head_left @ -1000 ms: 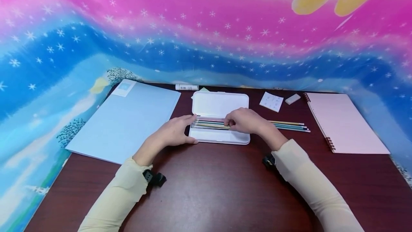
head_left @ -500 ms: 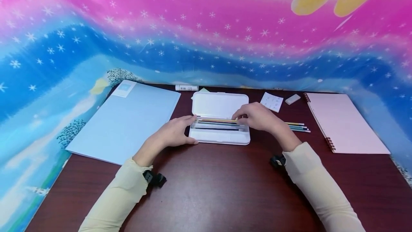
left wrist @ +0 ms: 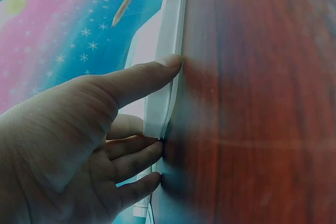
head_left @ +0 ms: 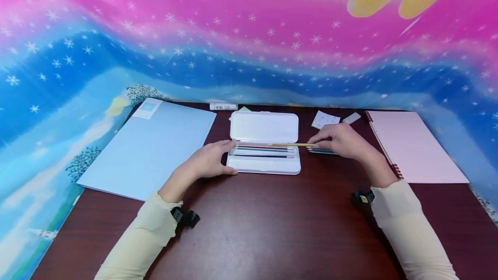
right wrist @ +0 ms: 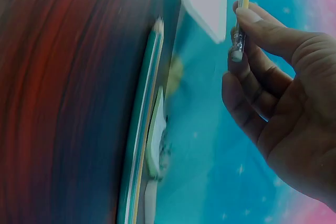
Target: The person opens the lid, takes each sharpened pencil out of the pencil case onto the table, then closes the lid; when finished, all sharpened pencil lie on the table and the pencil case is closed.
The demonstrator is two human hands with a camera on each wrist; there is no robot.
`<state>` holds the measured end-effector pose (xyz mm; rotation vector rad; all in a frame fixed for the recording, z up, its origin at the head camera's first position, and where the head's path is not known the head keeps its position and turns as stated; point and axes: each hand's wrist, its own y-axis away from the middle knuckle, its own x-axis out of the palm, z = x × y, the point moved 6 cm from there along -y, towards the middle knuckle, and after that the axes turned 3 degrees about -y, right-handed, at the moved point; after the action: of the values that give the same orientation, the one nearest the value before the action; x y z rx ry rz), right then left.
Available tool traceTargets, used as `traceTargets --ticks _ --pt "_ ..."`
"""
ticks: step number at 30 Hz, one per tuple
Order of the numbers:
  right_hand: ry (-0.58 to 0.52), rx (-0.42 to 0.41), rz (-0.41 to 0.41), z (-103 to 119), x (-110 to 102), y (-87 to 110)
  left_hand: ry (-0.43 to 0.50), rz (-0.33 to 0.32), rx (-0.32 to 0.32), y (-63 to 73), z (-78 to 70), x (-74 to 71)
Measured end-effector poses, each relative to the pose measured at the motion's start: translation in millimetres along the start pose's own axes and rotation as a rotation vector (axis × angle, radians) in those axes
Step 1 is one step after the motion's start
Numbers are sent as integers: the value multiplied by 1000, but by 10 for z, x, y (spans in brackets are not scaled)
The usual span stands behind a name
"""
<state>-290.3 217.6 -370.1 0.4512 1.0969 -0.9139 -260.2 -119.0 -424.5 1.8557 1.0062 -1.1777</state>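
An open white pencil case [head_left: 264,166] lies on the dark wooden table, several pencils [head_left: 264,149] in its tray. My left hand [head_left: 202,161] holds the case by its left end; the left wrist view shows the thumb along the front side and the fingers around the end. To the right of the case, my right hand [head_left: 346,141] pinches a yellow pencil [head_left: 293,144] near its eraser end, the tip pointing left over the tray. Below that hand, more pencils [right wrist: 142,114] lie on the table, partly hidden by it in the head view.
A light blue folder [head_left: 171,146] lies on the left, a pink spiral notebook [head_left: 420,146] on the right. Along the back are a white tube [head_left: 223,106], a small white printed square [head_left: 324,119] and an eraser [head_left: 352,118]. A patterned cloth hangs behind.
My right hand has moved right from over the case, drawing the yellow pencil with it until its eraser end is beyond the case. The left hand has stayed on the case.
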Motion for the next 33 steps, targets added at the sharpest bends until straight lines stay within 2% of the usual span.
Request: traceTargets --ticks 19,24,33 --pt "-13 161 -50 -620 -271 631 1 2 -5 -3 11 3" --pt "-8 186 -46 -754 -300 744 0 2 -4 -3 13 4" --pt "-25 297 -1 -971 -281 905 4 5 -1 -12 7 17"
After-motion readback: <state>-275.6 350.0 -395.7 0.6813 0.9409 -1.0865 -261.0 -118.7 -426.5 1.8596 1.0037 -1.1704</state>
